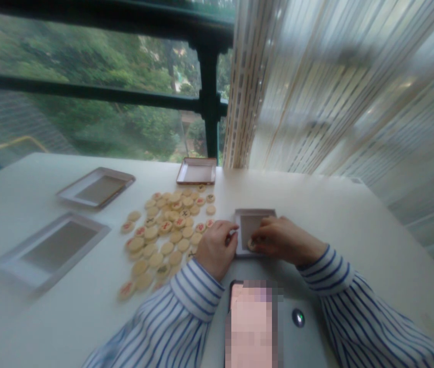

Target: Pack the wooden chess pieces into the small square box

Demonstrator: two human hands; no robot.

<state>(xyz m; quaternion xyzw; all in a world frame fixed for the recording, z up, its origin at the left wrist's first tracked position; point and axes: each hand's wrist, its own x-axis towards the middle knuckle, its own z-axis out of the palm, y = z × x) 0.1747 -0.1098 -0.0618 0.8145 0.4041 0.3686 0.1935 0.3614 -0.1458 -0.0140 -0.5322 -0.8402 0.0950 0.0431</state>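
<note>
My right hand (283,237) is closed in a pinch on a round wooden Chinese chess piece (252,246), held low over a small shallow tray (243,253). Its thumb and fingers partly cover both the piece and the tray's right side. My left hand (217,249) is at the tray's left rim, fingers curled, with thumb and index fingertips at the edge. Left of that hand lies a loose heap of pale Chinese chess pieces (176,236), some showing red or black characters, others blank faces.
Another tray (196,183) stands behind the heap. At the left are a brown-rimmed tray (104,207) and a larger pale tray (97,240). Near me lie a phone (235,294) and a silver device (309,347) with a dark oval. Window and curtain border the white table (355,230).
</note>
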